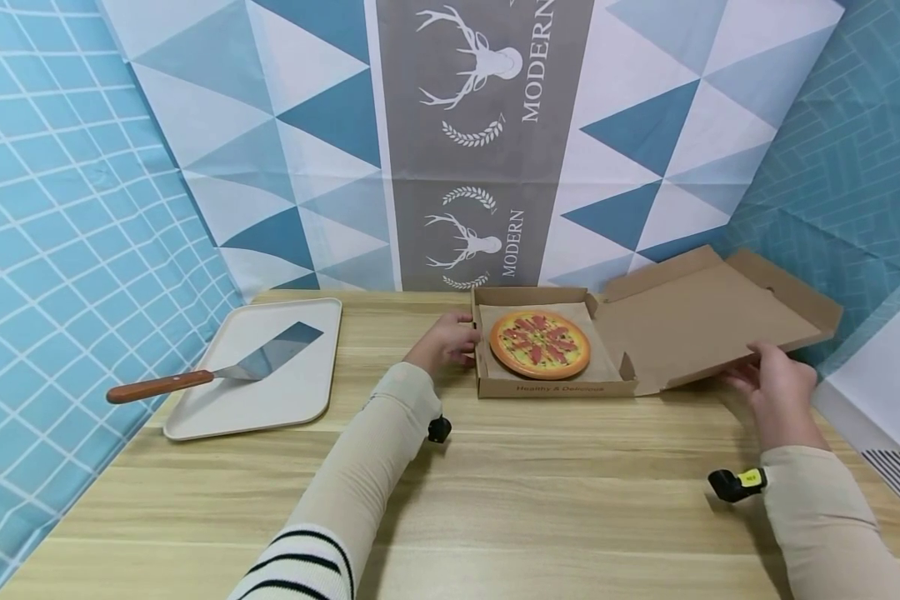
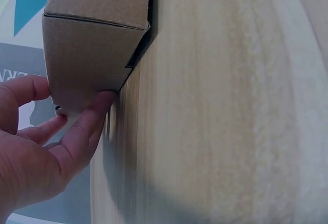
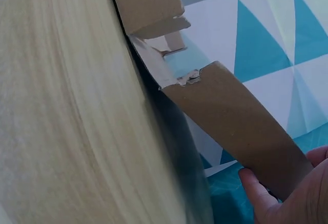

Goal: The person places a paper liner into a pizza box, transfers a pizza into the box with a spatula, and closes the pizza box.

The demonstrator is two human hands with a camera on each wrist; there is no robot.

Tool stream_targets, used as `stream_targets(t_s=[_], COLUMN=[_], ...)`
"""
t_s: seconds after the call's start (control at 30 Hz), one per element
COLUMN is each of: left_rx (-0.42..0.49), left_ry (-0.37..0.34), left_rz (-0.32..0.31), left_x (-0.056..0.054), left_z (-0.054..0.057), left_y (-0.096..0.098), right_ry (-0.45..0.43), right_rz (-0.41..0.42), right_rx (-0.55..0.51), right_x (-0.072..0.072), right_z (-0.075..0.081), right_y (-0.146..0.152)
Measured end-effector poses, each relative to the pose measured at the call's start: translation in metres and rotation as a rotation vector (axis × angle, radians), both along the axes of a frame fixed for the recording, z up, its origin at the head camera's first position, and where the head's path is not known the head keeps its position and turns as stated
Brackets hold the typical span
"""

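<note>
An open cardboard pizza box (image 1: 555, 388) lies on the table with a round pizza (image 1: 540, 344) on paper inside it. My left hand (image 1: 450, 340) holds the box at its left side wall (image 2: 92, 55), fingertips against the cardboard in the left wrist view. On the other side, my right hand (image 1: 780, 383) grips the front edge of the lid (image 1: 697, 325), thumb on the cardboard and other fingers partly hidden beneath. The lid tilts up off the table toward the right. Its side flap (image 3: 246, 126) runs between thumb and fingers in the right wrist view.
A cream tray (image 1: 270, 408) stands on the left of the wooden table (image 1: 540, 500). Across it lies a spatula (image 1: 270, 354), its wooden handle jutting past the tray's left edge. Patterned cloth (image 1: 487, 150) hangs behind the table, close to the box.
</note>
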State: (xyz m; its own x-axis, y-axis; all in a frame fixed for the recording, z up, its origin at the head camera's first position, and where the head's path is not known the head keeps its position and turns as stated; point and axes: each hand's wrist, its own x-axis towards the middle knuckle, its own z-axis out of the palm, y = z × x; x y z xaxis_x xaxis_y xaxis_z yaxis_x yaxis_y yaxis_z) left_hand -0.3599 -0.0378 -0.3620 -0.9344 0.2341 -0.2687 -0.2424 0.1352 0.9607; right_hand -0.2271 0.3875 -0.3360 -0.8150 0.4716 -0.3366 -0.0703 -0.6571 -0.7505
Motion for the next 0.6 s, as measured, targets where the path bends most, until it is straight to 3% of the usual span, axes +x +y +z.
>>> stream_targets(t_s=[0.33, 0.6], left_rx=[0.007, -0.011], left_ry=[0.004, 0.025], left_rz=[0.021, 0.064], left_x=[0.000, 0.010], left_z=[-0.003, -0.001], left_y=[0.001, 0.002], right_ry=[0.144, 0.260], right_rz=[0.036, 0.067], right_rx=[0.162, 0.333], right_x=[0.002, 0.004], right_z=[0.004, 0.012], right_y=[-0.007, -0.016])
